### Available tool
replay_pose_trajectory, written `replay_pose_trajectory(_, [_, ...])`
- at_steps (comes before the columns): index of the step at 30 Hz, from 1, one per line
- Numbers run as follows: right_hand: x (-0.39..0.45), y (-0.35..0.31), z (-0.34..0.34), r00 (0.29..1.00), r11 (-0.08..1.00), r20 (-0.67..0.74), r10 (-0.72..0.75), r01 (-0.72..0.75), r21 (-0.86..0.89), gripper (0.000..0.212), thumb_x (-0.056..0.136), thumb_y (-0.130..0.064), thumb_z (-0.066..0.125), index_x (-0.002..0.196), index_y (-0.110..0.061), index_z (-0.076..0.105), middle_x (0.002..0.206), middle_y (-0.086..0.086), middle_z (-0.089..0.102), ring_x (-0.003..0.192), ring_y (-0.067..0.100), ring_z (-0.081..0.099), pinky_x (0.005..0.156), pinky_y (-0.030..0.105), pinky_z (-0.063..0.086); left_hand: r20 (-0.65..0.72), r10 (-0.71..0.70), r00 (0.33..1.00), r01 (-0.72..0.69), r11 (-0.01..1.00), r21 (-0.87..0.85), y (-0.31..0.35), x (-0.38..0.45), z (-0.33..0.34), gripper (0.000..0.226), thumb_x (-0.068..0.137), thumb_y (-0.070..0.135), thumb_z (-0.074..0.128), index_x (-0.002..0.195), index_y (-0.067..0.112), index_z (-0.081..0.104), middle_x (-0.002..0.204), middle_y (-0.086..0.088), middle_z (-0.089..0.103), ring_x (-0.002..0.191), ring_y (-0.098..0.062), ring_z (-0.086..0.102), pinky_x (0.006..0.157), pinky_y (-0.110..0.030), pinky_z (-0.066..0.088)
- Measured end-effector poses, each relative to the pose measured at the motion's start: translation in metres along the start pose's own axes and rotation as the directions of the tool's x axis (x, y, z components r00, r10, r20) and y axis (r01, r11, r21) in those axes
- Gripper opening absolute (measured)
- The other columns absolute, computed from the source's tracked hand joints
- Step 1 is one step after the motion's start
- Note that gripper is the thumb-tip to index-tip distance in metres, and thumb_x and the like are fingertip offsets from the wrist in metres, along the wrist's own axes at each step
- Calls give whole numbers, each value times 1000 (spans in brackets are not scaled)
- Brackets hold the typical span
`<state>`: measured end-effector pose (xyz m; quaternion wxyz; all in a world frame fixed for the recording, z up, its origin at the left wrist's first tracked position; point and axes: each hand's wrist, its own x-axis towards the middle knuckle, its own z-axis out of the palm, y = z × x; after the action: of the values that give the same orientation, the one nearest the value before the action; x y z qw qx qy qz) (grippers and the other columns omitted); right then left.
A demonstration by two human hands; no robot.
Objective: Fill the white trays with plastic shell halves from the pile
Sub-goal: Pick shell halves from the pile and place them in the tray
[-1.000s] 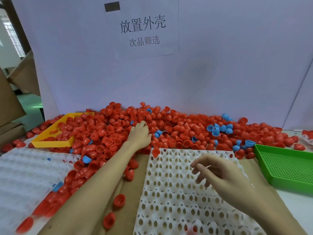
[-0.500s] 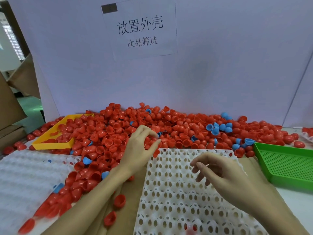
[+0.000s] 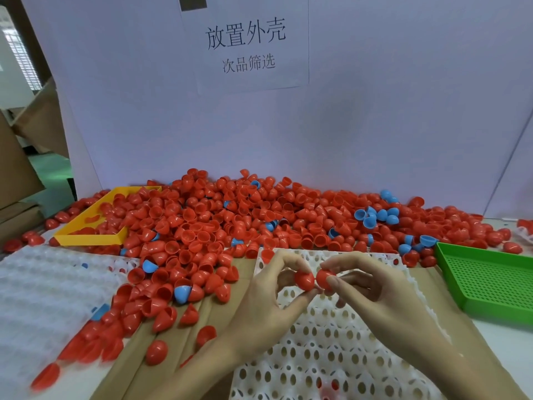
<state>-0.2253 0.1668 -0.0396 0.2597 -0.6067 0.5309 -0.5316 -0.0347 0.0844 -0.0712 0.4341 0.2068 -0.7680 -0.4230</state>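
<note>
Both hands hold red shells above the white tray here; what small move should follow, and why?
Probably lower one shell into a hole of the white tray. The left hand pinches a red shell, the right hand another red shell, both directly over the tray, whose visible holes look unfilled.

Above a white perforated plastic tray (image 3: 331, 350), the left hand (image 3: 268, 301) pinched one red plastic shell half (image 3: 303, 280) while the right hand (image 3: 375, 293) pinched another red shell (image 3: 324, 278) just beside it. Behind them spread a pile of red and blue shell halves (image 3: 230, 220), flanked by a yellow plastic tray (image 3: 89, 236) and a green mesh tray (image 3: 490, 281).
</note>
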Motion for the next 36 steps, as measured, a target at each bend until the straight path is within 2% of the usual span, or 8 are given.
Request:
replay_pose_trajectory(7, [0,-2,-1,999,998,0,34,-34,61,32,83,-14,83,114,-22,77,103,-1,79,92,20,76,80,27,62,-11,-103,995,102,992,-68,2,1,-4,27,99,33,73,119,22,58,110,-2,74,93,-25,78,91,-35,60])
replay_pose_trajectory(12, [-1,-3,1,999,1000,-46,28,-28,12,20,87,-28,78,107,-23,77,93,0,78,81,18,76,68,28,63,23,-95,995,96,994,-47,5,-3,-3,28,106,43,57,132,32,53,100,-2,79,84,-24,79,85,-30,60])
replay_pose_trajectory(17, [0,-1,1,992,996,-104,70,-64,55,15,90,-40,74,90,-25,79,76,6,75,62,20,71,59,27,59,41,-32,999,31,999,28,4,-2,-2,45,98,32,76,137,34,54,106,3,76,89,-23,78,86,-31,61])
replay_pose_trajectory(23, [0,2,0,983,987,-86,163,-162,22,37,94,-55,63,72,-28,75,62,7,69,51,13,63,53,18,50,66,-121,990,118,992,46,3,-6,-1,23,100,47,68,116,31,66,95,10,81,76,-15,79,88,-20,56])
replay_pose_trajectory(27, [-2,3,2,988,988,-44,149,-148,36,11,99,-38,65,104,-33,74,88,-1,75,68,17,74,58,29,59,58,-163,985,161,986,34,2,-6,-1,24,103,47,63,109,24,68,92,7,81,74,-16,79,84,-27,59])
replay_pose_trajectory(29, [-3,5,3,997,997,-19,74,-73,22,21,99,-23,69,117,-35,70,95,-3,74,75,18,74,62,29,60,42,-176,984,175,984,25,2,-6,-1,25,103,47,63,111,24,69,93,5,81,76,-17,79,82,-33,62])
replay_pose_trajectory(34, [-1,5,2,994,987,85,-69,81,-141,35,99,-5,67,118,-34,69,108,-9,71,96,16,74,72,26,61,25,-152,988,151,988,24,2,-5,0,21,105,44,62,116,28,68,100,5,79,78,-17,78,77,-26,60])
replay_pose_trajectory(36, [-2,8,4,993,960,58,-101,113,-255,35,97,-5,69,115,-36,69,114,-13,68,104,13,72,77,24,60,12,-113,993,113,992,56,1,-6,1,19,102,43,67,115,30,66,103,9,78,77,-15,78,76,-21,59])
